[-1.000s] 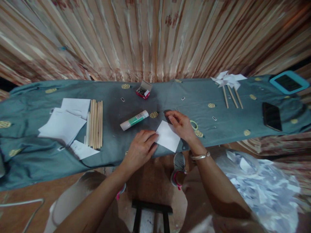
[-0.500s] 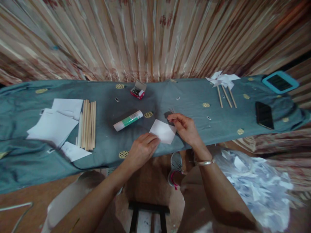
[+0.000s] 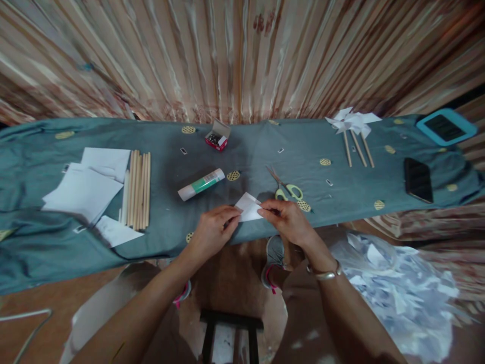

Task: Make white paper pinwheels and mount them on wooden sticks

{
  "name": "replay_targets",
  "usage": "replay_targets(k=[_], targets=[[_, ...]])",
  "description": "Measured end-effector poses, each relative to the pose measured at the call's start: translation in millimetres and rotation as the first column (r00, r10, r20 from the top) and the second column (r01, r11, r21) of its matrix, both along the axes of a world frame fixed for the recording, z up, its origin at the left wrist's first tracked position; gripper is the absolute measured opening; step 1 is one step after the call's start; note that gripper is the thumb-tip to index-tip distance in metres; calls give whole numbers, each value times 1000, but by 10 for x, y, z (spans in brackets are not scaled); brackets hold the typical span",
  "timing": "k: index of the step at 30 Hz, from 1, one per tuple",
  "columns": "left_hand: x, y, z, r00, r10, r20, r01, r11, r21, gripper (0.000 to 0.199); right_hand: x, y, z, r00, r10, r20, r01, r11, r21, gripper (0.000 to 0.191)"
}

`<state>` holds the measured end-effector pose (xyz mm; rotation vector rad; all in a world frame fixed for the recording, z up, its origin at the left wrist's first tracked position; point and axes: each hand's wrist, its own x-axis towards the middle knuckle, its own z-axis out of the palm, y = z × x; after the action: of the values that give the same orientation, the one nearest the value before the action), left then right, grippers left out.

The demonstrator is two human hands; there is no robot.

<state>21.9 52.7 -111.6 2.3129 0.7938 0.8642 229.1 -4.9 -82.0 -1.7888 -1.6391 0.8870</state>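
A small white piece of paper (image 3: 248,208), with a crease or fold across it, is held between my two hands near the table's front edge. My left hand (image 3: 215,228) pinches its left side between thumb and fingers. On the opposite side, my right hand (image 3: 287,218) grips the right corner. Just beyond my right hand lie scissors (image 3: 283,187) with pale green handles, their blades pointing away. A white and green glue stick (image 3: 201,184) rests on the cloth to the left of the paper.
Several wooden sticks (image 3: 139,189) lie beside white paper sheets (image 3: 85,192) on the left. An open red box (image 3: 217,136) of small metallic pieces stands at the back. Paper pinwheels (image 3: 354,121), a phone (image 3: 418,179) and a blue-framed tablet (image 3: 447,126) are right. A bag of paper scraps (image 3: 405,293) sits below.
My right hand has moved down from the scissors to the paper and taken its right side. The scissors are now fully in view. The paper has turned and shows a crease or fold.
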Motion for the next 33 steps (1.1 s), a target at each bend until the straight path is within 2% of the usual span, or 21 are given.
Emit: replay_targets(k=[8,12,17,22,27,33], targets=[[15,48,-45,998,53,-35,-56,996,-70,16,-60,49,-103,982,-100,162,80,988,129,15],[-8,58,-42,996,68,-53,-73,993,-95,18,-91,60,-133,971,-132,197,107,985,132,12],[-54,76,-6,990,63,-125,-63,998,1,20,-124,61,-129,950,-165,265,131,981,140,10],[-64,82,17,979,58,-194,-54,998,25,20,-163,70,-115,905,-180,386,124,978,167,12],[-65,81,8,976,51,-212,-41,998,50,19,-166,99,-111,849,-160,504,84,982,171,16],[-70,85,-2,980,41,-193,-21,994,108,18,-169,108,-129,827,-166,537,70,978,195,16]])
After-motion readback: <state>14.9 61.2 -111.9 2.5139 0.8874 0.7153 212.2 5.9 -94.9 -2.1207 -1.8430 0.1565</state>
